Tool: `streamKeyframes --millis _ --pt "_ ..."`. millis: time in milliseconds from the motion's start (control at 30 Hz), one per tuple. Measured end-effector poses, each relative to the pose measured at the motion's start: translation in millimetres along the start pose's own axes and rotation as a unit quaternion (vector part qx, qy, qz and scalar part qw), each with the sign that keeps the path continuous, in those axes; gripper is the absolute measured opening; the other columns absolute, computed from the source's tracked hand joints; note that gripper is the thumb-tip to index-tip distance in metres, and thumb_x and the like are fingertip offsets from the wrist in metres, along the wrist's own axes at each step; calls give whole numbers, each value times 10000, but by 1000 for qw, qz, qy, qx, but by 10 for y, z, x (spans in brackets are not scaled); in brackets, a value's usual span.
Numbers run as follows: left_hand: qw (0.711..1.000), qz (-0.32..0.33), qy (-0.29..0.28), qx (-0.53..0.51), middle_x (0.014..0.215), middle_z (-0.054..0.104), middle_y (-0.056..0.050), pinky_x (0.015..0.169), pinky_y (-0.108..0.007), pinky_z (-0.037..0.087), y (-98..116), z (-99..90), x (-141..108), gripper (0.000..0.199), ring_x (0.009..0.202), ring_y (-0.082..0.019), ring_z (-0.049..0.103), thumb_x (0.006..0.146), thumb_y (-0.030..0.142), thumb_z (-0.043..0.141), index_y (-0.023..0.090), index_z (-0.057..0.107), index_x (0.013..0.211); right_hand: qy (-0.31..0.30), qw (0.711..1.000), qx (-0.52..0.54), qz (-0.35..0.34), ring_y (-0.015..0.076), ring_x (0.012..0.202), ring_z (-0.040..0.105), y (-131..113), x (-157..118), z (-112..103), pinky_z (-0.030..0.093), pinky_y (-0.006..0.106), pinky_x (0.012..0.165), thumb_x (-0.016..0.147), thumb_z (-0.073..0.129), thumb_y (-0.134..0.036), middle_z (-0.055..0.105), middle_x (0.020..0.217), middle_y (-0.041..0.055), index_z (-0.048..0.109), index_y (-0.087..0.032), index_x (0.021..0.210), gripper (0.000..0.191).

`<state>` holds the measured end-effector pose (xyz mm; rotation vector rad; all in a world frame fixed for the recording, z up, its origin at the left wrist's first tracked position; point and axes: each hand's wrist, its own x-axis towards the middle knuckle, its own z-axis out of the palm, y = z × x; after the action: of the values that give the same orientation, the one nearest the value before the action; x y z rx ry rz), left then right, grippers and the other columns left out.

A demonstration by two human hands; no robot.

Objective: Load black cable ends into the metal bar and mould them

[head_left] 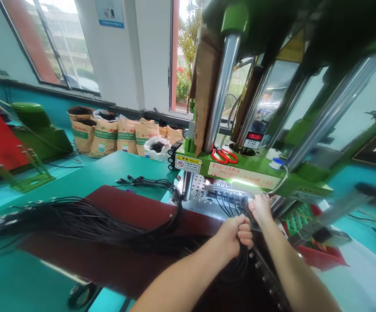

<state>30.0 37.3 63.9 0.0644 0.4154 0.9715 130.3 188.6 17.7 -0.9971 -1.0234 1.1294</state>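
Note:
Black cables (227,207) run out of the lit gap of the green press toward my left hand (235,236). That hand is closed in a fist around them, and more cable hangs below it. My right hand (260,208) is farther in, at the front of the press opening, with its fingers closed. What it pinches is hidden by the hand and blur. A large bundle of black cables (87,219) lies across the dark red board (119,197) left of my hands. Its metal-looking ends trail off at the far left.
The green press (191,149) with steel columns (222,93) rises ahead. Red-handled scissors (223,156) lie on its ledge beside a blue-and-white spool (276,164). A red bin (324,255) stands to the right. Paper sacks (126,134) line the wall. Black-handled scissors (80,294) lie front left.

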Motion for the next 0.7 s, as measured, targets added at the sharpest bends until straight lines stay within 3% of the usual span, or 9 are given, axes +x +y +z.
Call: streamKeyframes --millis 167,333,433,500,533,600,633,667,700 --pt "998 -15 -64 20 458 179 89 384 -152 91 -373 -220 -493 237 346 -29 135 865 230 371 141 443 657 41 999 2 19 43 255 311 -91 -242 -26 181 137 227 658 628 -339 355 347 -111 470 -188 629 220" --pt "974 -45 -166 149 457 242 73 390 -196 85 -713 -391 -966 172 352 -41 160 798 288 525 153 487 698 23 999 -13 24 57 273 356 -264 -496 -46 226 144 248 637 609 -326 427 360 -77 470 -194 639 192" --pt "972 23 -160 168 455 254 74 379 -200 122 -473 -348 -1279 201 352 -49 185 764 339 583 168 492 712 30 998 -41 27 62 263 356 -319 -574 -137 220 147 245 634 596 -294 471 362 -50 483 -189 643 155" --pt "972 166 -103 134 458 216 84 377 -187 143 -45 -280 -1511 200 352 -46 161 795 338 548 183 463 701 34 997 -62 29 62 250 340 -321 -608 -261 198 149 240 633 592 -284 471 351 -43 486 -187 636 144" --pt "952 279 -58 110 463 180 88 373 -182 143 234 -252 -1619 223 350 -43 147 822 319 507 183 425 666 33 996 -73 33 63 249 336 -314 -625 -338 193 151 240 635 590 -281 468 347 -41 484 -187 634 141" --pt "859 501 60 88 476 149 90 377 -177 178 845 -246 -1781 277 353 -41 150 869 287 410 186 343 620 23 994 -95 44 65 255 334 -293 -667 -501 195 156 247 643 582 -283 464 349 -41 474 -192 634 142" --pt "790 589 137 96 480 155 90 387 -176 207 1143 -279 -1819 273 358 -42 169 879 264 374 190 320 622 15 993 -106 52 66 262 334 -282 -690 -581 199 158 252 650 576 -290 459 353 -43 465 -196 635 146" --pt "712 648 249 106 477 148 93 390 -177 222 1412 -340 -1826 264 356 -43 174 880 232 346 195 299 622 4 991 -117 60 67 270 336 -273 -713 -657 208 162 260 657 568 -304 456 360 -44 456 -200 638 154" --pt "631 674 363 124 475 155 97 393 -179 239 1638 -428 -1801 254 353 -43 186 877 203 317 200 283 625 -12 989 -128 68 72 284 349 -267 -733 -727 228 169 271 662 564 -324 463 377 -41 449 -203 640 169"
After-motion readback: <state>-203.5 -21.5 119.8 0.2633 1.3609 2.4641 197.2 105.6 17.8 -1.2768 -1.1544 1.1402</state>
